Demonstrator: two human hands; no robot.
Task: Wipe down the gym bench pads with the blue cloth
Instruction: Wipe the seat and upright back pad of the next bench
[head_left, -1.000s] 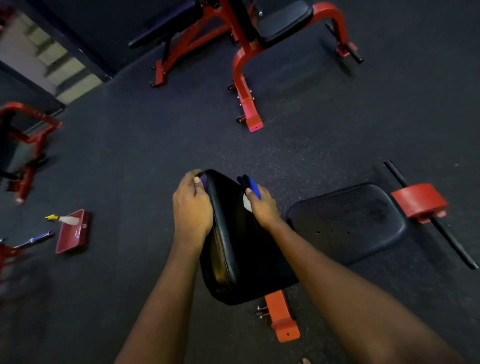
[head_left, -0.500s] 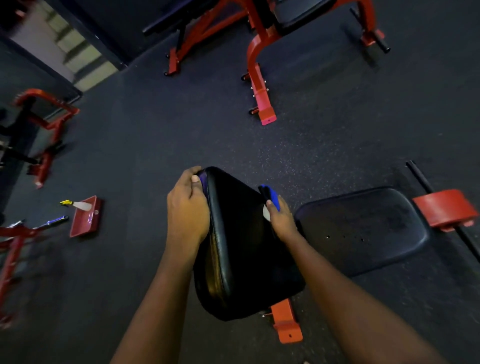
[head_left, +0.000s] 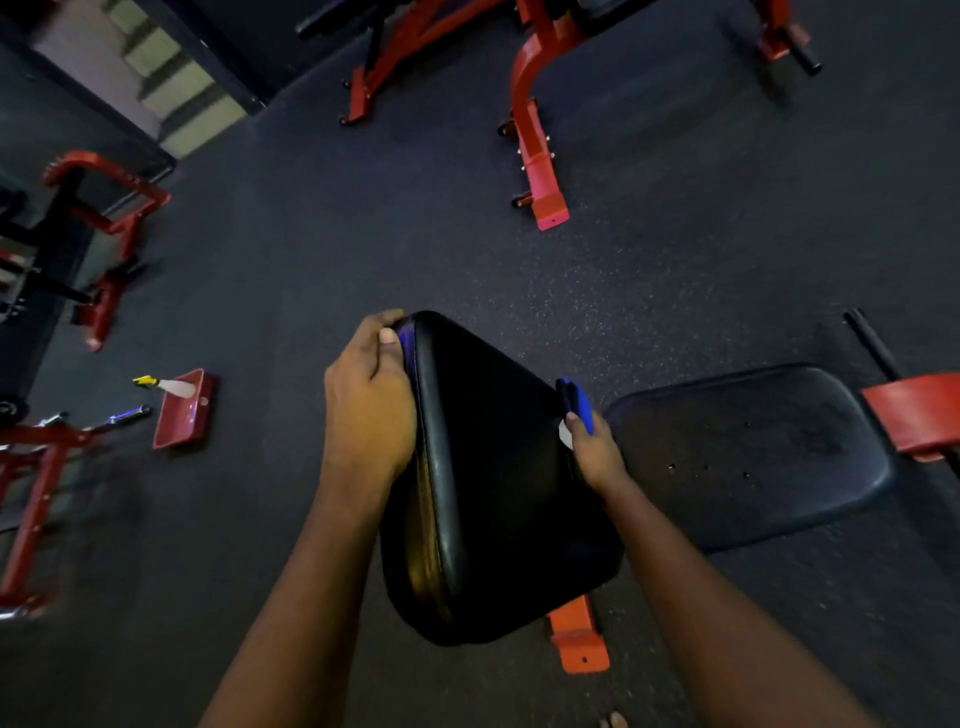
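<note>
The black back pad (head_left: 488, 467) stands tilted up, with the flat seat pad (head_left: 753, 457) just to its right. The left hand (head_left: 366, 410) grips the back pad's upper left edge. The right hand (head_left: 597, 452) pinches the folded blue cloth (head_left: 579, 402) against its right edge.

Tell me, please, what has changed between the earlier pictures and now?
The right hand, holding the blue cloth, slid down the back pad along its right edge, nearer the seat pad. Nothing was newly taken or let go. The left hand keeps its grip on the pad's upper left edge; both pads stayed in place.
</note>
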